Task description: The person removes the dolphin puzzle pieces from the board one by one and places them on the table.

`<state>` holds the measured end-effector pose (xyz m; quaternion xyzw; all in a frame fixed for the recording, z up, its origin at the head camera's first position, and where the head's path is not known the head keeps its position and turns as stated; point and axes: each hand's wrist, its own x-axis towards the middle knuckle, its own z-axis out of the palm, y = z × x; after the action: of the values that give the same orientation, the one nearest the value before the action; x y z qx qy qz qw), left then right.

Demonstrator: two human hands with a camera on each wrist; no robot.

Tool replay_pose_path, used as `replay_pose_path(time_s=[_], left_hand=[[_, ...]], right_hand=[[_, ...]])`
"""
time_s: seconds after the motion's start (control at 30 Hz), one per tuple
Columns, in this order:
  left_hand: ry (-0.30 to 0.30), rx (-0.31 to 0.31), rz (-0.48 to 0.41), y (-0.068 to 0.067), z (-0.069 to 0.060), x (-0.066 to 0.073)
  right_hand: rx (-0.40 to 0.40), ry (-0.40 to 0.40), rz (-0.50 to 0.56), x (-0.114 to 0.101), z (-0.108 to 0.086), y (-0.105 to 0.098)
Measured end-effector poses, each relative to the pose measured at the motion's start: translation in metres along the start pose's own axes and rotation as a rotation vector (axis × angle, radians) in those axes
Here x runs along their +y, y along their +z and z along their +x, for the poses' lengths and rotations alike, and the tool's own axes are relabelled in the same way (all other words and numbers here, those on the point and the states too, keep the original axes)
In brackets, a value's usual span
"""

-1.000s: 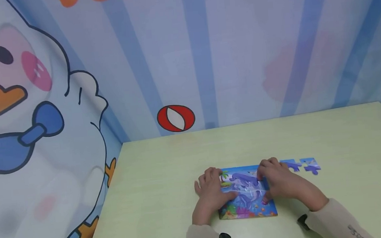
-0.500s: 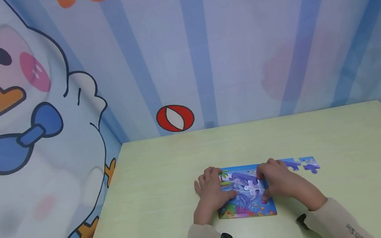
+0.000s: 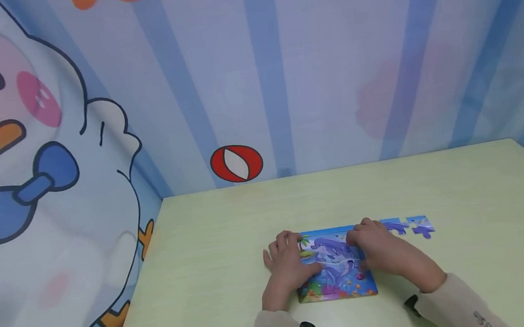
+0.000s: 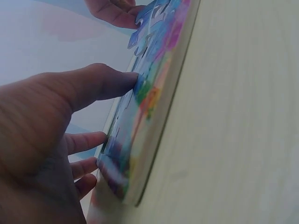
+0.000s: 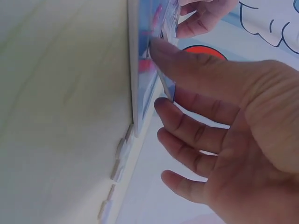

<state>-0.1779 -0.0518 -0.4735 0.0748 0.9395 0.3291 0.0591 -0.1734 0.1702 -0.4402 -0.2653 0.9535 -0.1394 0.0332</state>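
Note:
A dolphin jigsaw puzzle (image 3: 331,284) lies flat in its tray on the table. My left hand (image 3: 288,269) rests on its left side, thumb pressing the picture, other fingers touching near the upper left edge. Over the right side, my right hand (image 3: 381,246) pinches a puzzle piece (image 5: 166,86) between thumb and index finger. That piece stands tilted off the surface in the right wrist view, its other fingers loosely bent. In the left wrist view, interlocking tabs (image 4: 138,42) rise slightly beside the right hand's fingers. The right hand hides part of the picture.
Two loose puzzle pieces, one at the far right (image 3: 420,226) and one nearer the right hand (image 3: 395,226), lie beyond the tray. The pale table (image 3: 214,259) meets a striped blue backdrop (image 3: 320,77) at its back edge. A printed duck (image 3: 62,210) covers the left.
The head view has shifted slightly, moving the scene left. The glare on the raised piece at the middle right has faded as its tilt changed. Both hands keep their places on the puzzle.

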Motion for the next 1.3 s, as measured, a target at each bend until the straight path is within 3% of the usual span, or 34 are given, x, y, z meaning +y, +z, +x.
replay_pose_path(time_s=[0.33,0.7,1.0,1.3], left_hand=[[0.014,0.002,0.013,0.001,0.002,-0.001],[0.004,-0.015,0.018,0.000,-0.003,-0.003],[0.011,-0.009,0.013,-0.003,-0.005,-0.003],[0.017,-0.019,-0.006,0.000,-0.002,-0.006]], right_hand=[[0.020,-0.036,-0.128,-0.004,-0.001,-0.005],[0.042,-0.018,-0.111,-0.006,-0.008,-0.008],[0.113,0.002,-0.067,0.009,-0.017,-0.018],[0.103,-0.012,-0.020,0.017,-0.020,-0.027]])
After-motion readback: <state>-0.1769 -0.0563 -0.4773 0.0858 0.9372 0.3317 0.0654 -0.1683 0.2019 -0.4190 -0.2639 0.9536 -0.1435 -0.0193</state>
